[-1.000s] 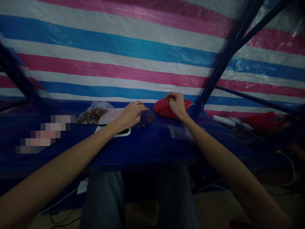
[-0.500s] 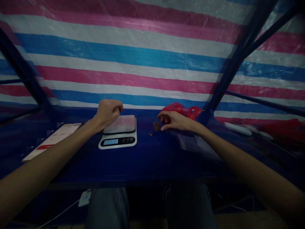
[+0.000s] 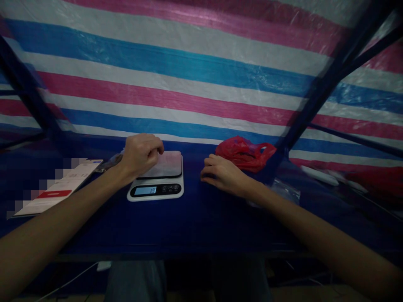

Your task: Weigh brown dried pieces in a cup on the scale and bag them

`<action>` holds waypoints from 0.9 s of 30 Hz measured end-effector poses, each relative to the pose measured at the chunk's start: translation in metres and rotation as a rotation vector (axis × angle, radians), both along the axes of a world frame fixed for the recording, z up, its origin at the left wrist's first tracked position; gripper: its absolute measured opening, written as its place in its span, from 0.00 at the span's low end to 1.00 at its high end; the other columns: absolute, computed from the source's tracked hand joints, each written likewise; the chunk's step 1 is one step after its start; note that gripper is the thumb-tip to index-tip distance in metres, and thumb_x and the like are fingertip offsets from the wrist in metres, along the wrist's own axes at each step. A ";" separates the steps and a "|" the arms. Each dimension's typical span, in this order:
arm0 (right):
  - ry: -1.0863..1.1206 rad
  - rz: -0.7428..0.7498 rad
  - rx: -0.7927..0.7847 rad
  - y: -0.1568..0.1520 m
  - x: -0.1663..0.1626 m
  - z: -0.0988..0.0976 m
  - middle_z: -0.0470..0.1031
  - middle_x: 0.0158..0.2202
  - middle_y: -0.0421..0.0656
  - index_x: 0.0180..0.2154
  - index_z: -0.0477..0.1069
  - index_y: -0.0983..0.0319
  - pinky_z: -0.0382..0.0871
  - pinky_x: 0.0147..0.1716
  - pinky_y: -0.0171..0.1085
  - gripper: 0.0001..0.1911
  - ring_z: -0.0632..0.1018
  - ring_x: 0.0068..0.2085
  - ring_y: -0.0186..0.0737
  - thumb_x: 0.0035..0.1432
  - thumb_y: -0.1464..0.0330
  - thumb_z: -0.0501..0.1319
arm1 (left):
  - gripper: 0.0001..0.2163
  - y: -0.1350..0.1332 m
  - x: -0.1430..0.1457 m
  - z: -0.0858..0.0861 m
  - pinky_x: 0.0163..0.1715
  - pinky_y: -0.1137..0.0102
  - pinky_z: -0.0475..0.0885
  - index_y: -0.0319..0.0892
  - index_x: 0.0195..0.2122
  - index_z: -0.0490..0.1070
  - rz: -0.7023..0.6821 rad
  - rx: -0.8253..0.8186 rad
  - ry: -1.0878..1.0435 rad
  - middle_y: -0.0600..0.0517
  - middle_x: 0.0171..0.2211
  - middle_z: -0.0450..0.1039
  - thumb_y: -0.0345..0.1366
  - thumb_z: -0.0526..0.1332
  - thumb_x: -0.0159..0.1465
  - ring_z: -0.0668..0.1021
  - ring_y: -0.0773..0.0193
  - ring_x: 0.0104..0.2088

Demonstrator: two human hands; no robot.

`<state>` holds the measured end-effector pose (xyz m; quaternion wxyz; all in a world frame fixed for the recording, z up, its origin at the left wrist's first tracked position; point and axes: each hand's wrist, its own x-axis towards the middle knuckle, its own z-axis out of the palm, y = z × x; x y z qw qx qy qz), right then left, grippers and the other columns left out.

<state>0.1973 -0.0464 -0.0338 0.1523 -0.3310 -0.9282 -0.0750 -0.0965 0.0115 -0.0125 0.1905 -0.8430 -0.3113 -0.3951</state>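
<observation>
Your left hand [image 3: 140,156] is curled up like a loose fist. It hangs at the far left corner of the kitchen scale [image 3: 155,189]. Your fingers are right by the flat top of the scale, but you can't tell if they touch it. You also can't tell if those fingers are pinching something small.

Your right hand [image 3: 222,176] is open, with the fingers a little bent. It is low over the table, to the right of the scale and apart from it, and it has hold of nothing.

The scale sits near the middle of the blue table cover [image 3: 201,226]. It is white, with a shiny dark top. Its small lit screen [image 3: 145,190] faces you and looks like it says 19.

A red plastic bag [image 3: 243,154] lies just past your right hand, on the far side. A clear plastic bag [image 3: 285,191] lies near your right wrist. On the left, a white paper with a red bar [image 3: 59,188] lies beside your left arm, and part of it is blurred.

Far off to the right are a long white thing [image 3: 317,175] and a red cloth [image 3: 378,180]. A striped tarp [image 3: 157,84] in pink, blue and white hangs behind it all.
</observation>
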 end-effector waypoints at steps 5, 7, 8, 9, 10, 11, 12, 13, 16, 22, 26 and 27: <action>0.216 -0.052 -0.013 -0.002 0.010 0.016 0.72 0.34 0.43 0.36 0.77 0.60 0.64 0.40 0.40 0.04 0.71 0.39 0.42 0.63 0.71 0.63 | 0.12 -0.005 0.004 0.000 0.34 0.66 0.69 0.45 0.22 0.72 0.007 -0.031 -0.024 0.52 0.25 0.77 0.28 0.50 0.55 0.77 0.63 0.28; 0.371 -0.097 -0.002 0.000 0.018 0.023 0.72 0.35 0.43 0.35 0.76 0.59 0.64 0.40 0.40 0.02 0.72 0.39 0.42 0.60 0.71 0.64 | 0.12 -0.004 0.005 -0.001 0.34 0.66 0.69 0.45 0.23 0.72 0.018 -0.063 -0.039 0.52 0.25 0.77 0.28 0.50 0.54 0.77 0.63 0.29; 0.438 -0.115 -0.004 0.001 0.021 0.026 0.73 0.35 0.42 0.34 0.76 0.59 0.64 0.41 0.40 0.01 0.72 0.39 0.41 0.59 0.71 0.65 | 0.12 -0.003 0.005 -0.002 0.34 0.66 0.69 0.45 0.22 0.72 0.019 -0.073 -0.048 0.52 0.25 0.77 0.28 0.50 0.54 0.77 0.62 0.29; 0.487 -0.125 -0.017 0.003 0.025 0.027 0.73 0.35 0.42 0.34 0.75 0.59 0.65 0.41 0.41 0.01 0.73 0.38 0.41 0.58 0.71 0.66 | 0.12 -0.002 0.005 -0.003 0.34 0.65 0.69 0.45 0.22 0.72 0.017 -0.078 -0.057 0.52 0.24 0.77 0.28 0.50 0.53 0.77 0.62 0.29; 0.515 -0.132 -0.038 0.005 0.028 0.027 0.74 0.35 0.42 0.33 0.75 0.60 0.65 0.41 0.41 0.01 0.73 0.38 0.41 0.57 0.71 0.66 | 0.12 0.000 0.005 -0.004 0.33 0.65 0.69 0.44 0.22 0.73 0.014 -0.080 -0.067 0.51 0.24 0.77 0.28 0.50 0.53 0.77 0.62 0.28; 0.522 -0.134 -0.067 0.007 0.031 0.026 0.74 0.35 0.42 0.33 0.75 0.60 0.66 0.41 0.41 0.01 0.73 0.37 0.40 0.57 0.71 0.66 | 0.12 0.001 0.005 -0.005 0.33 0.65 0.69 0.44 0.22 0.73 0.010 -0.081 -0.075 0.51 0.24 0.77 0.28 0.50 0.52 0.77 0.61 0.28; 0.512 -0.134 -0.099 0.009 0.033 0.025 0.75 0.35 0.42 0.33 0.75 0.60 0.66 0.41 0.41 0.01 0.73 0.38 0.40 0.57 0.71 0.66 | 0.12 0.002 0.005 -0.006 0.33 0.64 0.68 0.43 0.21 0.73 0.009 -0.084 -0.082 0.50 0.24 0.77 0.28 0.50 0.52 0.77 0.61 0.28; 0.495 -0.130 -0.128 0.010 0.035 0.023 0.75 0.35 0.42 0.33 0.75 0.59 0.66 0.42 0.41 0.01 0.74 0.38 0.41 0.57 0.71 0.66 | 0.12 0.003 0.005 -0.007 0.33 0.65 0.68 0.43 0.22 0.73 0.009 -0.092 -0.085 0.50 0.24 0.77 0.28 0.50 0.52 0.77 0.61 0.28; 0.482 -0.109 -0.156 0.012 0.038 0.019 0.76 0.38 0.43 0.37 0.77 0.59 0.67 0.44 0.43 0.04 0.74 0.40 0.41 0.58 0.70 0.64 | 0.12 0.003 0.005 -0.007 0.35 0.65 0.69 0.44 0.22 0.73 0.020 -0.125 -0.097 0.52 0.25 0.77 0.28 0.50 0.53 0.77 0.61 0.29; 0.549 0.035 -0.069 -0.010 0.012 0.026 0.78 0.36 0.42 0.32 0.75 0.60 0.67 0.43 0.41 0.14 0.75 0.40 0.40 0.57 0.80 0.54 | 0.12 0.002 0.005 -0.005 0.35 0.66 0.69 0.43 0.22 0.74 0.066 -0.172 -0.136 0.51 0.25 0.77 0.27 0.51 0.51 0.78 0.61 0.29; 0.196 0.290 -0.176 -0.030 -0.031 0.027 0.80 0.46 0.45 0.27 0.71 0.62 0.66 0.47 0.42 0.14 0.73 0.48 0.42 0.54 0.83 0.54 | 0.13 0.005 0.005 -0.007 0.34 0.66 0.68 0.42 0.23 0.75 0.093 -0.220 -0.144 0.50 0.25 0.78 0.26 0.51 0.51 0.77 0.62 0.28; 0.123 0.321 -0.176 -0.033 -0.040 0.026 0.80 0.47 0.45 0.27 0.71 0.62 0.65 0.47 0.42 0.13 0.72 0.48 0.43 0.55 0.83 0.54 | 0.13 0.006 0.005 -0.008 0.33 0.66 0.67 0.42 0.23 0.76 0.100 -0.230 -0.150 0.50 0.25 0.77 0.26 0.51 0.52 0.76 0.62 0.27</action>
